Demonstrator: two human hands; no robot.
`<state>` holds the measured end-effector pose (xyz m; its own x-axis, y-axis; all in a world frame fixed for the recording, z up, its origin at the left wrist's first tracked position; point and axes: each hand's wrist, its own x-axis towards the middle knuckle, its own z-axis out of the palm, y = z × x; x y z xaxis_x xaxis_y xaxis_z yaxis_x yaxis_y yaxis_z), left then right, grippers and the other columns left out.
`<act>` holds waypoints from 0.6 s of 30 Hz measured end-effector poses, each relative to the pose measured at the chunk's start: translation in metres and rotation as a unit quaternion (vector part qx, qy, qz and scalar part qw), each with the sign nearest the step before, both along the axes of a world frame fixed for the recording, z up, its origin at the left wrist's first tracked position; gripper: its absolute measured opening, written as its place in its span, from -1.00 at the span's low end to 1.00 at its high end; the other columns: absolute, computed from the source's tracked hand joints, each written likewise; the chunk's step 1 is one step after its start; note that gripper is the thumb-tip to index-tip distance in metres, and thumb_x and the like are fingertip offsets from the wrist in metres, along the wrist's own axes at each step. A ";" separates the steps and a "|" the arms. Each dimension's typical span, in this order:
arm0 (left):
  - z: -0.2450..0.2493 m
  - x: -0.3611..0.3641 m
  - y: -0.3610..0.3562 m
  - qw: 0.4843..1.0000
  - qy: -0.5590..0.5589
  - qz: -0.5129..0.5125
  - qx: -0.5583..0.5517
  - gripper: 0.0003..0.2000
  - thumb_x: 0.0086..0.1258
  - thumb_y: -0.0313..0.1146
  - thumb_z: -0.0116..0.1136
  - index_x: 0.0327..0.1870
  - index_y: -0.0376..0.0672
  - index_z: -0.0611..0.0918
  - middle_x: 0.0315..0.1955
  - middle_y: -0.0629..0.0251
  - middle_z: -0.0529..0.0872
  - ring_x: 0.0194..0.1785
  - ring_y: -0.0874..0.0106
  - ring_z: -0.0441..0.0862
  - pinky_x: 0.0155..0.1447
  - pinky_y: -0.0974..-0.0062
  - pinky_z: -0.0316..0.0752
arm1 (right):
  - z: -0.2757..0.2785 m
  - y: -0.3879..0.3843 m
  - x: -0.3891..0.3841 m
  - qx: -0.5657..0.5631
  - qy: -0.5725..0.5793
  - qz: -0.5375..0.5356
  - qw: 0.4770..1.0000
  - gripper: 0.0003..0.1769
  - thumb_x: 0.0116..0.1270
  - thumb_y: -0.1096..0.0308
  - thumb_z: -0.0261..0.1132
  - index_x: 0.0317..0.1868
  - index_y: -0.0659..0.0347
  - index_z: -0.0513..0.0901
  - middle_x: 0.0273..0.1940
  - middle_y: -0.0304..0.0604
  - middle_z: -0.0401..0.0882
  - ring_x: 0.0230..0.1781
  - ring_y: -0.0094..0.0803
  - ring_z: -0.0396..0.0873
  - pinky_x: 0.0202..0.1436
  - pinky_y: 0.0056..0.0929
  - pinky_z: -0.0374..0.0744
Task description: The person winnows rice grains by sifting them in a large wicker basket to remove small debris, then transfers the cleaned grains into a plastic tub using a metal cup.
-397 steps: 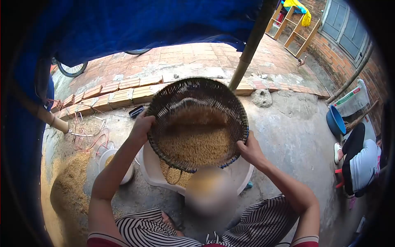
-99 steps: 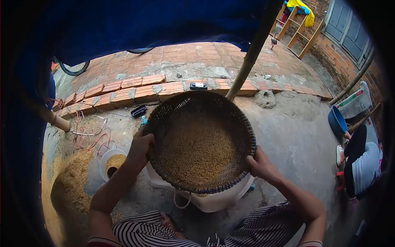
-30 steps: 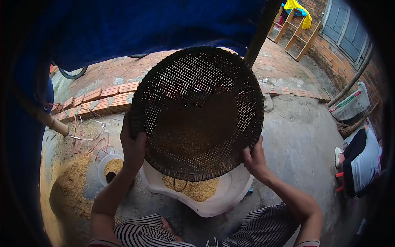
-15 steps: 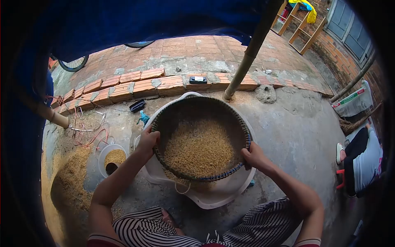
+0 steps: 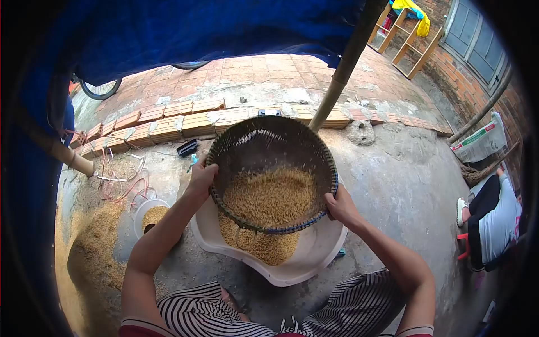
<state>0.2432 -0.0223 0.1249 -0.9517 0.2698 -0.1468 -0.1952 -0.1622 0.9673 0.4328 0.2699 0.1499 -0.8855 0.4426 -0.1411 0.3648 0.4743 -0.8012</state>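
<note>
Between my hands is a round woven sieve (image 5: 247,140), tilted with its far rim raised. Golden grain (image 5: 269,196) lies in its nearer half, blurred as if moving. My left hand (image 5: 201,178) is closed around the left rim. On the right rim, my right hand (image 5: 341,206) grips with the thumb on top. Below the sieve stands a wide white basin (image 5: 317,255), holding a heap of similar grain (image 5: 266,247) on its near side. The sieve hides the basin's far part.
To the left are a small white bucket (image 5: 138,224) with grain and a husk pile (image 5: 98,241). A low brick row (image 5: 168,128) runs behind the basin, near a bamboo pole (image 5: 331,101). A seated person (image 5: 497,224) is at the far right. Blue tarp (image 5: 196,33) hangs overhead.
The sieve's far rim has risen and its near rim has moved back, exposing grain in the basin. Both my hands have shifted slightly with it, still gripping. Grain inside looks tossed.
</note>
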 end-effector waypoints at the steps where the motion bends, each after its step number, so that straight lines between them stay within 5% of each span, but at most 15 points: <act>1: -0.005 0.005 -0.004 0.998 -0.050 -0.026 -0.022 -0.69 0.02 -0.63 -0.10 -0.15 -0.27 0.50 -0.51 0.41 0.49 -0.52 0.60 0.36 -0.43 0.64 0.31 | -0.002 0.005 0.003 -0.035 -0.079 0.040 0.995 -0.78 0.23 0.40 -0.05 -0.20 0.40 0.25 -0.64 -0.10 0.44 -0.76 -0.38 0.43 -0.69 -0.42 0.40; 6: -0.009 0.021 -0.016 0.987 -0.147 -0.053 -0.031 -0.70 0.03 -0.62 -0.08 -0.15 -0.29 0.48 -0.51 0.39 0.48 -0.50 0.58 0.39 -0.42 0.62 0.35 | 0.017 0.002 0.013 -0.107 -0.202 0.078 0.970 -0.81 0.23 0.38 -0.06 -0.24 0.36 0.29 -0.67 -0.20 0.39 -0.77 -0.46 0.39 -0.71 -0.48 0.37; 8: 0.017 0.035 -0.015 0.999 -0.015 -0.003 0.029 -0.65 0.04 -0.61 -0.09 -0.06 -0.29 0.45 -0.44 0.37 0.51 -0.46 0.58 0.43 -0.38 0.63 0.39 | 0.034 -0.006 0.019 -0.074 -0.090 0.058 0.991 -0.75 0.21 0.41 -0.04 -0.17 0.42 0.24 -0.63 -0.04 0.48 -0.74 -0.32 0.49 -0.67 -0.38 0.43; 9: 0.045 0.050 -0.012 0.997 0.067 0.037 -0.016 -0.58 0.06 -0.60 -0.09 0.05 -0.30 0.40 -0.32 0.31 0.55 -0.32 0.55 0.49 -0.23 0.60 0.43 | 0.032 -0.009 0.019 -0.074 -0.088 0.056 0.992 -0.75 0.21 0.41 -0.04 -0.17 0.42 0.24 -0.63 -0.04 0.48 -0.74 -0.32 0.49 -0.67 -0.38 0.43; 11: 0.062 0.054 -0.015 0.961 0.255 0.075 -0.081 -0.53 0.07 -0.60 -0.09 0.11 -0.32 0.36 -0.23 0.25 0.56 -0.19 0.50 0.49 -0.07 0.55 0.40 | 0.026 -0.012 0.018 0.034 0.099 0.016 0.994 -0.72 0.21 0.43 -0.03 -0.12 0.39 0.17 -0.57 0.04 0.49 -0.69 -0.24 0.52 -0.61 -0.29 0.47; 14: 0.066 0.049 -0.010 0.928 0.358 0.104 -0.018 -0.51 0.07 -0.59 -0.08 0.13 -0.32 0.35 -0.17 0.23 0.55 -0.11 0.48 0.47 0.03 0.53 0.35 | 0.004 -0.004 0.007 0.088 0.231 0.023 0.969 -0.69 0.20 0.44 -0.01 -0.12 0.37 0.11 -0.56 0.09 0.48 -0.66 -0.15 0.52 -0.55 -0.23 0.48; 17: 0.034 0.024 -0.005 0.949 0.303 0.076 -0.044 -0.53 0.08 -0.60 -0.08 0.12 -0.31 0.37 -0.23 0.29 0.56 -0.23 0.54 0.47 -0.10 0.59 0.39 | 0.001 0.002 0.001 0.065 0.113 0.011 0.991 -0.69 0.20 0.42 -0.02 -0.12 0.39 0.11 -0.56 0.12 0.46 -0.65 -0.09 0.52 -0.55 -0.23 0.46; 18: 0.027 0.026 -0.002 0.985 0.160 0.070 -0.012 -0.56 0.10 -0.60 -0.09 0.09 -0.30 0.41 -0.35 0.36 0.55 -0.37 0.62 0.43 -0.28 0.65 0.37 | 0.012 -0.005 0.003 0.019 0.055 -0.007 0.998 -0.72 0.20 0.40 -0.02 -0.16 0.40 0.18 -0.60 0.06 0.45 -0.69 -0.19 0.49 -0.61 -0.29 0.42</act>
<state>0.2688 -0.0245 0.1518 -0.9777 0.1335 0.1620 0.1430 -0.1416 0.9795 0.4361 0.2648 0.1621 -0.8888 0.4576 -0.0263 0.2825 0.5016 -0.8177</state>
